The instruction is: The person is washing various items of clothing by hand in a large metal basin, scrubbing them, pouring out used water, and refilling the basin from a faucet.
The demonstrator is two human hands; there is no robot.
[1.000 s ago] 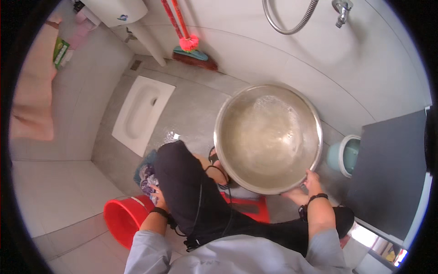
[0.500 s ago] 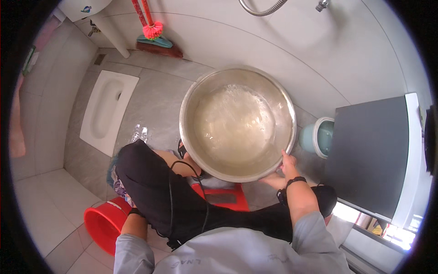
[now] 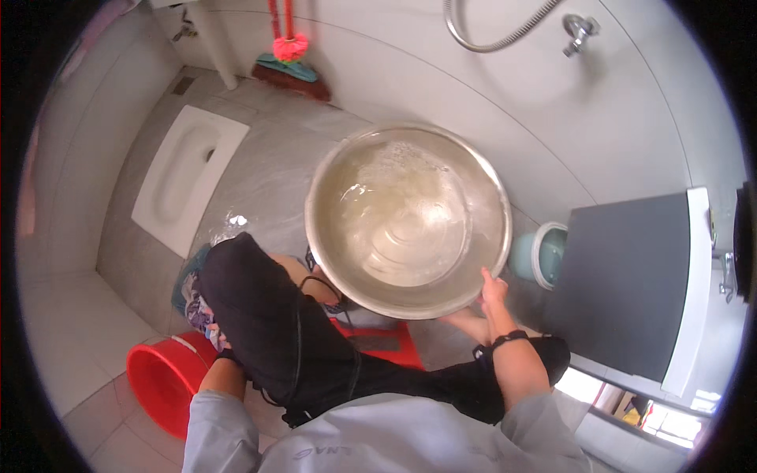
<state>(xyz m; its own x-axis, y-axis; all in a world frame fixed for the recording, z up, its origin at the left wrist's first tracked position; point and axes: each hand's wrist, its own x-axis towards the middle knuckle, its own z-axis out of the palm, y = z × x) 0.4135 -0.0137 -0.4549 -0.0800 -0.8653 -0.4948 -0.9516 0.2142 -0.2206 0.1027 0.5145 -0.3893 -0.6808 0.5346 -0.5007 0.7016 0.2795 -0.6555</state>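
Note:
A large round metal basin (image 3: pixel 335 276) with shallow, cloudy water (image 3: pixel 402 225) stands before me, by my feet. My right hand (image 3: pixel 494 292) is closed on its near right rim, thumb over the edge and fingers underneath. My left forearm (image 3: pixel 223 378) reaches down past my left knee, between the knee and a red bucket (image 3: pixel 146 388). The left hand is mostly hidden there, beside patterned cloth (image 3: pixel 199 312) in a blue-green tub (image 3: pixel 183 293). What its fingers do does not show.
A red stool (image 3: pixel 414 351) lies under me. A white squat toilet (image 3: pixel 189 177) is set in the floor at the left. Brooms (image 3: pixel 292 75) lean on the far wall. A pale blue pail (image 3: pixel 527 256) stands beside a dark-topped cabinet (image 3: pixel 631 284) at the right.
The view has shifted a little, showing more of the wall tap. Water in the basin has moved and ripples differently. My right hand keeps hold of the rim.

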